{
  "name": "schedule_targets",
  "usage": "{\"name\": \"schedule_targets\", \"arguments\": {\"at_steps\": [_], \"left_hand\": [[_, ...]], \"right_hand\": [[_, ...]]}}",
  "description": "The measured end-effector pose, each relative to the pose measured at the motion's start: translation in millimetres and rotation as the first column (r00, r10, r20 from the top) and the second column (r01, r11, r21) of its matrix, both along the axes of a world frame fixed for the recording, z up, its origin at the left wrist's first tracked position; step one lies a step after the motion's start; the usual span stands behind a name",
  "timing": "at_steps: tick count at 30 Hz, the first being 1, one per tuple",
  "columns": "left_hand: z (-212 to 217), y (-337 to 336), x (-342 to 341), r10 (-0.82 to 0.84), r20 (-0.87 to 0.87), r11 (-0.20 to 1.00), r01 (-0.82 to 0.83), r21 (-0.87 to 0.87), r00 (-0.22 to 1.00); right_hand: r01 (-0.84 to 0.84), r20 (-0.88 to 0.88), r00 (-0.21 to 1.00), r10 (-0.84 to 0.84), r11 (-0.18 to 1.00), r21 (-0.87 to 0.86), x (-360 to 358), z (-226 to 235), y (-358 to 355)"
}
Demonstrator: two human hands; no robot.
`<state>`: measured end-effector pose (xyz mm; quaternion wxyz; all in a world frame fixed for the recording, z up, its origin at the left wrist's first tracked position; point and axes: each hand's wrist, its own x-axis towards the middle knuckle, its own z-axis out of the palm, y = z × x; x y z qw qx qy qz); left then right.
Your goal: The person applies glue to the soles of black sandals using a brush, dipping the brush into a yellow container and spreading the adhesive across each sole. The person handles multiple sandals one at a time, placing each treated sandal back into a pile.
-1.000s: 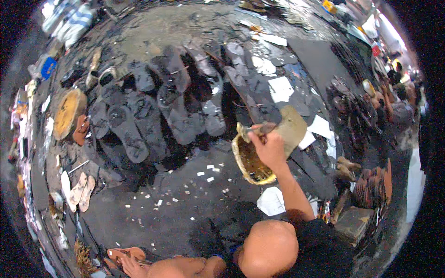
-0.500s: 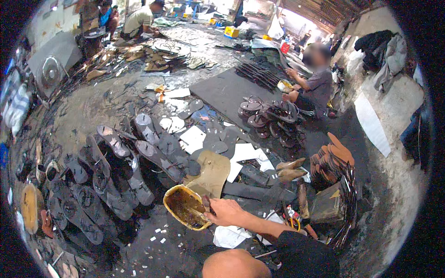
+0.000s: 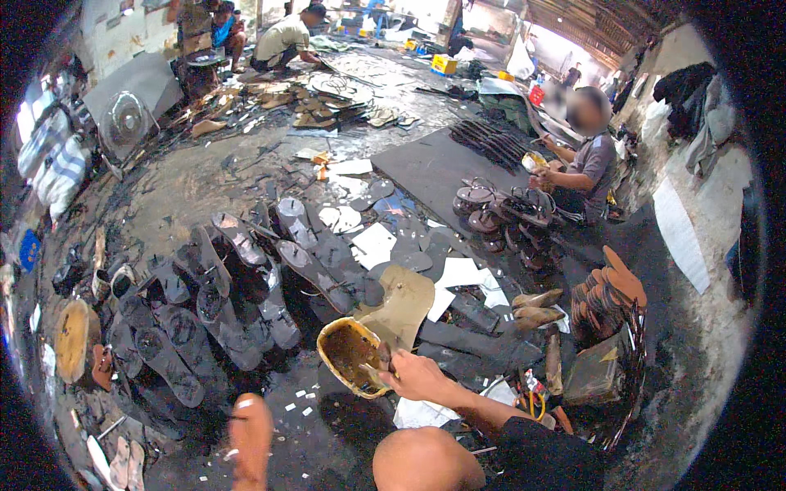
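My right hand is closed round the dark handle of a brush. The brush reaches into a cut-open plastic tub, with a crusted yellow rim and dark brown residue inside. At the lower edge, left of my bent knee, stands a long, round-ended orange-brown piece that resembles a sandal insole. It is a little blurred, and its lower end is cut off by the frame. My left hand is not seen. Left of the tub lie rows of dark sandal soles.
A tan sheet piece and white scraps lie beyond the tub. Brown insoles are stacked at right, near a dark block. A seated person works beside piled sandals; another crouches far back.
My view has shifted, so the scene sits farther right. The orange-brown piece has come in at the lower edge. My right hand still holds the brush at the tub.
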<state>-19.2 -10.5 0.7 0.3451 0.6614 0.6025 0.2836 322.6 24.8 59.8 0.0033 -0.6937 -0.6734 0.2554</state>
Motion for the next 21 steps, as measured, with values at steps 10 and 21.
{"name": "schedule_targets", "arguments": {"at_steps": [10,21], "left_hand": [[17.4,-115.9,-30.5,-0.092,0.055,0.941,0.105,-0.321,0.994],[-81.1,-52.0,4.0,-0.282,-0.220,0.949,0.305,0.078,0.934]], "right_hand": [[-0.178,-0.192,0.973,0.128,0.946,-0.270,24.3,29.2,-16.9],[0.057,-0.943,0.310,-0.120,0.993,-0.108,-67.1,-0.2,17.1]]}}
